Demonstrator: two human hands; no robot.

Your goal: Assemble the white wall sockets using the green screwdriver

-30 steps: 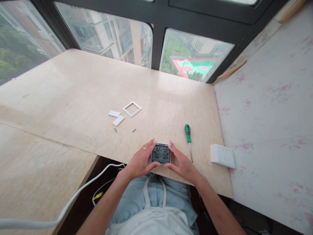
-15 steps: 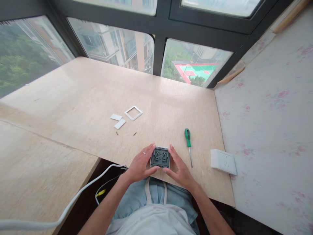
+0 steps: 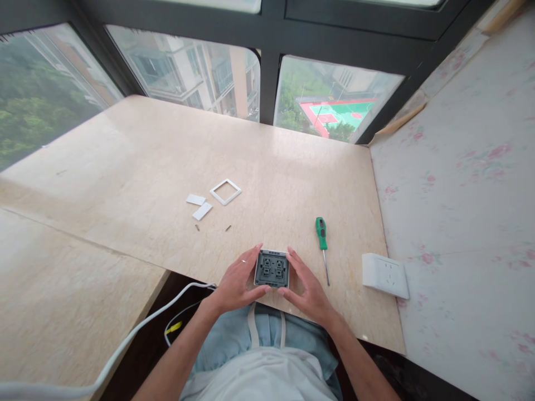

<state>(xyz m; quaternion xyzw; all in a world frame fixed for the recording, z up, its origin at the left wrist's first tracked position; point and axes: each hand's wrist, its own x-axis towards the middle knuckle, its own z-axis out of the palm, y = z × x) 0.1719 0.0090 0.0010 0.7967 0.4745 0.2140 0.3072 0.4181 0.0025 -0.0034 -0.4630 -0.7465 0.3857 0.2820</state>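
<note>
A grey, white-edged light switch body with two square mechanisms lies face up at the table's front edge. My left hand holds its left side, thumb along the near edge and fingers by the far corner. On the other side my right hand grips it in the same way. Beyond the left hand lie two small screws, one screw left of the other screw. Farther back are a white square frame and two white rocker plates, one plate touching the other plate.
A green-handled screwdriver rests to the right of the hands. A white socket box is at the wallpapered wall. A white cable runs over the gap in the wooden tabletop at left. Windows stand behind.
The camera view has shifted slightly. Both hands stay around the switch body, and the loose parts and screwdriver lie where they were.
</note>
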